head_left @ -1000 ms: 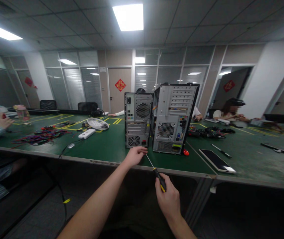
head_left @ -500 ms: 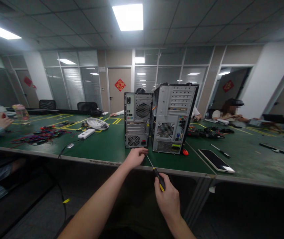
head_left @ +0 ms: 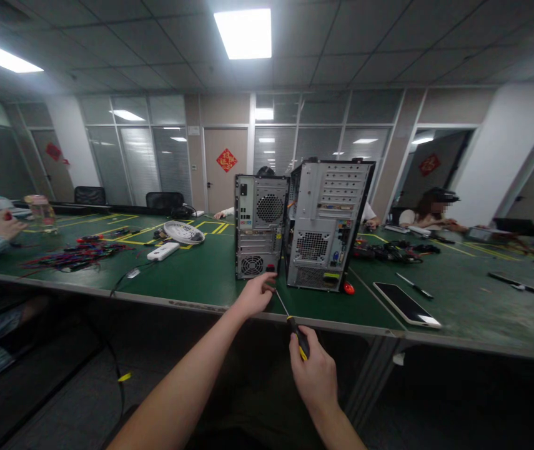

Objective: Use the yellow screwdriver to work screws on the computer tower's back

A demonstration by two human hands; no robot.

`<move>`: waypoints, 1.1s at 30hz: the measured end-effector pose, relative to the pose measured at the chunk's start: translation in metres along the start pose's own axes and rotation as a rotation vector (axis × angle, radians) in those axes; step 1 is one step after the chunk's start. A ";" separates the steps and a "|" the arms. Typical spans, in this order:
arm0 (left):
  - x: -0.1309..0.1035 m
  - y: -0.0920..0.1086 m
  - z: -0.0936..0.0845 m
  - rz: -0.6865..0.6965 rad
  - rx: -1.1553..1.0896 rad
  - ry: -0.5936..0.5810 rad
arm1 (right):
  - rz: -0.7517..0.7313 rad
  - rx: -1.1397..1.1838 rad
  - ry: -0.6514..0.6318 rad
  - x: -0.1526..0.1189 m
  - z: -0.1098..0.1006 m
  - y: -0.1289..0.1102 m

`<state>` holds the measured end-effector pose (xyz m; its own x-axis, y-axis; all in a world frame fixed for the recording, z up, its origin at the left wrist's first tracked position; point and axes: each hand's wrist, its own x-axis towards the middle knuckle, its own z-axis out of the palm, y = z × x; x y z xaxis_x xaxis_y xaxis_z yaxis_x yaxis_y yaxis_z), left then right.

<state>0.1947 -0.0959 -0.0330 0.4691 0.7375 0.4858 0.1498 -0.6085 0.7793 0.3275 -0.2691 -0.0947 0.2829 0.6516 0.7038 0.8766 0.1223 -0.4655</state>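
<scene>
My right hand (head_left: 316, 369) is wrapped round the black-and-yellow handle of a screwdriver (head_left: 303, 349). The thin shaft points up and left, its tip close to my left hand (head_left: 256, 296). That hand reaches over the table edge, fingers stretched forward and slightly apart, just in front of the smaller computer case (head_left: 260, 240); I make out nothing in it. This case stands upright with its fan grilles and ports facing me. Right of it stands a taller computer case (head_left: 327, 225), also back side toward me, with slot covers and a blue video port.
On the green table (head_left: 210, 278) lie a phone (head_left: 406, 304), a pen-like tool (head_left: 414, 286) and a red object (head_left: 349, 288) at right. Leftward are a white power strip (head_left: 163, 251), a white basket (head_left: 184, 232) and tangled wires (head_left: 79, 255). Other people sit around.
My left hand's fingers have lifted and spread a little toward the smaller case's lower corner. The screwdriver and my right hand have barely moved.
</scene>
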 end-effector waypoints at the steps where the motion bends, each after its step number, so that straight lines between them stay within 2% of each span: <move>1: 0.000 0.000 0.000 -0.003 -0.005 0.002 | 0.002 0.000 -0.004 0.000 0.000 0.000; 14: 0.007 -0.004 0.001 -0.106 -0.169 0.052 | 0.014 -0.074 -0.070 0.016 -0.003 -0.010; 22: 0.023 -0.017 0.005 -0.185 -0.304 0.060 | 0.068 -0.267 -0.195 0.043 -0.007 -0.023; 27: 0.034 -0.021 0.009 -0.239 -0.266 0.068 | 0.094 -0.318 -0.244 0.061 -0.005 -0.031; 33: 0.039 -0.023 0.009 -0.219 -0.217 0.046 | 0.097 -0.307 -0.266 0.072 -0.002 -0.035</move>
<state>0.2178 -0.0561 -0.0353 0.4052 0.8598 0.3108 0.0509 -0.3607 0.9313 0.3185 -0.2282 -0.0266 0.2947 0.8245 0.4830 0.9376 -0.1518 -0.3129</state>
